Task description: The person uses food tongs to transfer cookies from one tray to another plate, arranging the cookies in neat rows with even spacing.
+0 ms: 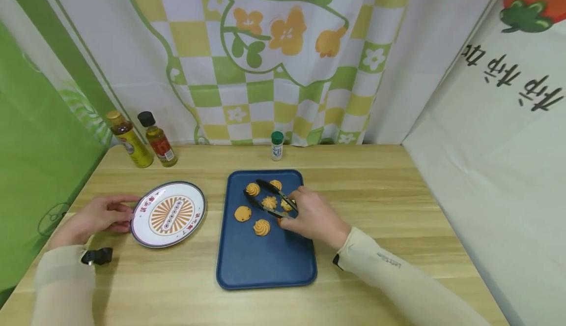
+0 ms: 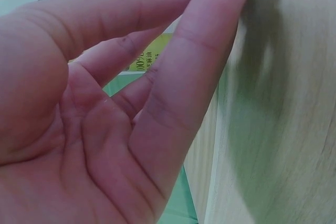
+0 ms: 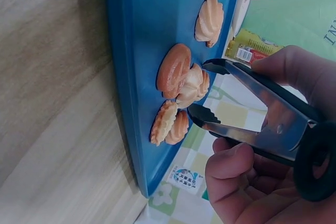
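Observation:
In the head view my left hand (image 1: 99, 218) holds the left rim of a round white plate (image 1: 197, 195) with an orange sunburst print, thumb and fingers meeting at its edge. My right hand (image 1: 316, 218) grips black-tipped metal tongs (image 3: 289, 124), thumb along one arm and fingers round the other. The tongs' tips stand spread apart, close over the far cookies on a dark blue tray (image 1: 265, 267). Several golden cookies lie there, among them a swirled one (image 1: 261, 227) and a flat round one (image 1: 242, 213). Part of the cookie group is hidden behind the tongs and right hand.
Two oil bottles, one yellow-labelled (image 1: 132, 141) and one red-labelled (image 1: 161, 145), stand at the table's back left. A small green-capped shaker (image 1: 277, 146) is behind the tray. A patterned curtain (image 1: 283, 80) hangs along the back edge of the wooden table (image 1: 367, 183).

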Action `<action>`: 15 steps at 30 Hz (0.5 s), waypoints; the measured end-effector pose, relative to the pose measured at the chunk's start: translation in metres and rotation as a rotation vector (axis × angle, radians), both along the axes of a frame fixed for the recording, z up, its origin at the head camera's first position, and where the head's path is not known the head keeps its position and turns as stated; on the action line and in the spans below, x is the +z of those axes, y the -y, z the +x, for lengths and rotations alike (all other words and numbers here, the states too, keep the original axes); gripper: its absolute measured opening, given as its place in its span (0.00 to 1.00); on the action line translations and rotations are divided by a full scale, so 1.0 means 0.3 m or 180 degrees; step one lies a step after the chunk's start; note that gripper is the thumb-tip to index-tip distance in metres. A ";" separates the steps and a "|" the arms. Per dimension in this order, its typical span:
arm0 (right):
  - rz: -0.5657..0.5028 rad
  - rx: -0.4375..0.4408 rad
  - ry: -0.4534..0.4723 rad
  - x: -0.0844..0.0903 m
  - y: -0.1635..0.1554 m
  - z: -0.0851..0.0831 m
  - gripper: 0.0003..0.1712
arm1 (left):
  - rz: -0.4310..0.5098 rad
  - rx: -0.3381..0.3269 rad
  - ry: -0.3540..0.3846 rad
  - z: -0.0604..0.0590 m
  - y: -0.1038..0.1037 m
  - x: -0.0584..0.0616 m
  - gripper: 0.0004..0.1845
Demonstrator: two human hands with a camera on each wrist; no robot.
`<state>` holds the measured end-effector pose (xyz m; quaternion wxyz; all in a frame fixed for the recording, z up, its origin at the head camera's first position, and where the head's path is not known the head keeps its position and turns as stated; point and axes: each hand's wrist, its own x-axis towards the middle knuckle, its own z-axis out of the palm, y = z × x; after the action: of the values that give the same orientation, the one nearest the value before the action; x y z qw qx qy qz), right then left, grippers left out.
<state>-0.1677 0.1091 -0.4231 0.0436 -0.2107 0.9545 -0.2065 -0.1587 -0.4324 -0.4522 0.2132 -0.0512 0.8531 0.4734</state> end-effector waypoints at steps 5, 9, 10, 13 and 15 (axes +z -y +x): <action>0.0001 0.0006 0.0028 -0.001 0.007 -0.003 0.36 | -0.0020 0.0021 -0.0017 0.007 -0.001 -0.004 0.34; -0.0018 0.0014 0.0034 0.000 0.009 -0.005 0.35 | -0.0049 0.0048 0.0001 0.007 -0.002 -0.002 0.34; -0.0023 0.0011 0.0035 0.000 0.010 -0.006 0.35 | -0.0049 0.0061 0.0011 0.006 -0.002 -0.003 0.35; -0.0043 -0.0014 0.0039 -0.002 0.012 -0.009 0.35 | -0.0063 0.0075 0.0029 0.002 0.000 -0.004 0.35; -0.0059 -0.0036 0.0050 -0.004 0.013 -0.013 0.35 | -0.0069 0.0077 0.0022 0.000 0.002 -0.005 0.34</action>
<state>-0.1715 0.1052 -0.4243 0.0479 -0.2041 0.9534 -0.2171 -0.1588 -0.4330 -0.4538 0.2098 -0.0654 0.8568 0.4665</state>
